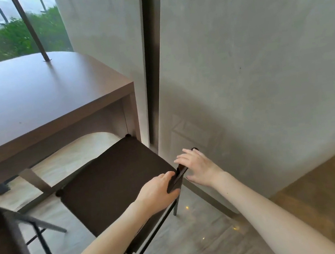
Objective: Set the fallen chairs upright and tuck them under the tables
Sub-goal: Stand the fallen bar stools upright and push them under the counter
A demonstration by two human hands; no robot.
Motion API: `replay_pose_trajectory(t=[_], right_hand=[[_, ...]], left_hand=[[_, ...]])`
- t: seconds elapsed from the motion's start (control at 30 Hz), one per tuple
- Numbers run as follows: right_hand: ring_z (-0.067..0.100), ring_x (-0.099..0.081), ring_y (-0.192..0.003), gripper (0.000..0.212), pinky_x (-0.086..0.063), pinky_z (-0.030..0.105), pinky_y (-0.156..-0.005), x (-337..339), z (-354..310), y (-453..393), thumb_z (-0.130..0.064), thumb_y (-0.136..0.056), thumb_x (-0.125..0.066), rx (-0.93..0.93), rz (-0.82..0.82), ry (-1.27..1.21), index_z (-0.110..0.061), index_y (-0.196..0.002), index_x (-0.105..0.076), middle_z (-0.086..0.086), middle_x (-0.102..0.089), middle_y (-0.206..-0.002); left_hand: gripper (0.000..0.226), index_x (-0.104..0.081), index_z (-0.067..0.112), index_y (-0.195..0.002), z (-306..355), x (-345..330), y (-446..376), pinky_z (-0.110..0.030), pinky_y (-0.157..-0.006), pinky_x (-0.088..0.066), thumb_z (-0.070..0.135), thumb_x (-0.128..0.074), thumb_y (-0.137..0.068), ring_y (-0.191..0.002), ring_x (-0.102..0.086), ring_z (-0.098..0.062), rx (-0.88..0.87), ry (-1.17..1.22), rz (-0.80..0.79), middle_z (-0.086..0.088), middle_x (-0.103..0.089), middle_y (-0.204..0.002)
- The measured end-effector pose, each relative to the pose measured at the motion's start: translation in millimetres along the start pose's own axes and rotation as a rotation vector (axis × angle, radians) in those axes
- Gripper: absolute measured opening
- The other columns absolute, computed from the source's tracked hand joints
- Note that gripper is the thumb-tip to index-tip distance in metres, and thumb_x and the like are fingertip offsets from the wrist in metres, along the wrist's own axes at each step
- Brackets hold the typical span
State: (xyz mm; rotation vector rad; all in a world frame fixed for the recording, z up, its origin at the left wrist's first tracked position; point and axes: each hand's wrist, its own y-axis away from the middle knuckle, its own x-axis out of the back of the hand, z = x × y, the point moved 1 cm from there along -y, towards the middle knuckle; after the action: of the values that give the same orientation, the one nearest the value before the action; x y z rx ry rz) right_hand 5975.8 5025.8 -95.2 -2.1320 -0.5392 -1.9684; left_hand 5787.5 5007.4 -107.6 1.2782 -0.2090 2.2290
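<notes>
A dark brown chair (114,183) stands upright before the brown table (40,99), its seat's far corner just under the table's edge. My left hand (157,192) grips the chair's low backrest (177,179) from the seat side, fingers curled over its top. My right hand (198,167) rests on the backrest's other side with fingers spread and fairly straight. A second dark chair (7,247) stands at the lower left, only partly in view.
A grey concrete wall (259,64) runs close along the right of the chair, with a dark vertical strip (152,66) beside the table's end. A window with greenery (10,38) lies behind the table. A wooden surface (320,191) is at the lower right.
</notes>
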Motion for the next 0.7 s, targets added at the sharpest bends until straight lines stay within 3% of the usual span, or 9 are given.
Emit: replay_pose_trajectory(t=[0.13, 0.2, 0.27, 0.33, 0.43, 0.47, 0.53, 0.7], right_hand=[[0.022, -0.022, -0.145, 0.045, -0.014, 0.043, -0.117, -4.5, 28.1, -20.8, -0.015, -0.087, -0.058, 0.06, -0.106, 0.129, -0.02, -0.131, -0.053, -0.002, -0.05, -0.139], [0.025, -0.03, -0.14, 0.037, -0.024, 0.043, -0.114, -8.6, 44.1, -33.4, -0.016, -0.089, -0.055, 0.105, -0.199, 0.219, -0.017, -0.125, -0.058, 0.002, -0.055, -0.132], [0.028, -0.043, -0.126, 0.029, -0.042, 0.04, -0.1, -12.5, 58.2, -47.3, -0.017, -0.088, -0.054, 0.153, -0.237, 0.247, -0.014, -0.115, -0.063, 0.005, -0.059, -0.119], [0.029, -0.05, -0.113, 0.024, -0.05, 0.039, -0.084, -17.8, 68.2, -58.7, -0.022, -0.089, -0.054, 0.202, -0.265, 0.256, -0.013, -0.11, -0.063, 0.007, -0.058, -0.112], [0.03, -0.06, -0.093, 0.027, -0.05, 0.035, -0.07, -22.9, 75.7, -68.2, -0.035, -0.085, -0.064, 0.362, -0.221, 0.31, -0.014, -0.101, -0.067, 0.008, -0.061, -0.102], [0.026, -0.064, -0.076, 0.029, -0.049, 0.03, -0.06, -25.0, 78.9, -72.4, -0.041, -0.075, -0.073, 0.463, -0.216, 0.362, -0.016, -0.088, -0.07, 0.005, -0.064, -0.088], [0.017, -0.055, -0.041, 0.036, -0.039, 0.019, -0.038, -32.3, 87.2, -81.3, -0.05, -0.051, -0.086, 0.615, -0.189, 0.439, -0.022, -0.061, -0.066, -0.004, -0.057, -0.059], [0.014, -0.047, -0.032, 0.04, -0.033, 0.016, -0.034, -42.4, 102.1, -97.7, -0.052, -0.052, -0.087, 0.788, -0.174, 0.438, -0.025, -0.05, -0.058, -0.008, -0.051, -0.048]], left_hand=[[0.047, -0.045, 0.027, -0.13, 11.3, -7.8, -25.7, -0.032, -0.083, -0.052, 0.048, -0.052, -0.089, -0.097, -0.061, -0.014, 0.047, 0.03, -0.033, 0.005, -0.061, -0.112], [0.045, -0.045, 0.026, -0.128, 14.7, -13.5, -36.9, -0.033, -0.081, -0.053, 0.046, -0.052, -0.089, -0.094, -0.061, -0.015, 0.093, 0.046, -0.04, 0.004, -0.061, -0.11], [0.039, -0.047, 0.024, -0.125, 14.8, -22.2, -44.7, -0.033, -0.079, -0.051, 0.042, -0.051, -0.09, -0.092, -0.06, -0.017, 0.15, 0.045, -0.054, 0.003, -0.061, -0.106], [0.028, -0.051, 0.021, -0.116, 14.9, -33.5, -49.3, -0.035, -0.077, -0.05, 0.036, -0.047, -0.093, -0.091, -0.061, -0.023, 0.209, 0.032, -0.051, 0.0, -0.062, -0.101], [0.021, -0.055, 0.018, -0.11, 17.6, -44.7, -52.3, -0.036, -0.073, -0.048, 0.029, -0.042, -0.097, -0.09, -0.061, -0.029, 0.303, -0.034, -0.018, -0.006, -0.065, -0.098], [0.021, -0.055, 0.018, -0.11, 18.3, -46.6, -53.0, -0.036, -0.071, -0.046, 0.027, -0.041, -0.098, -0.089, -0.062, -0.03, 0.326, -0.081, -0.019, -0.007, -0.065, -0.098], [0.02, -0.055, 0.017, -0.11, 19.1, -48.8, -54.1, -0.036, -0.068, -0.046, 0.024, -0.039, -0.1, -0.087, -0.063, -0.032, 0.362, -0.165, -0.038, -0.009, -0.066, -0.096], [0.023, -0.055, 0.016, -0.111, 18.8, -52.9, -58.5, -0.04, -0.07, -0.053, 0.026, -0.036, -0.102, -0.081, -0.064, -0.032, 0.425, -0.187, -0.005, -0.01, -0.066, -0.092]])
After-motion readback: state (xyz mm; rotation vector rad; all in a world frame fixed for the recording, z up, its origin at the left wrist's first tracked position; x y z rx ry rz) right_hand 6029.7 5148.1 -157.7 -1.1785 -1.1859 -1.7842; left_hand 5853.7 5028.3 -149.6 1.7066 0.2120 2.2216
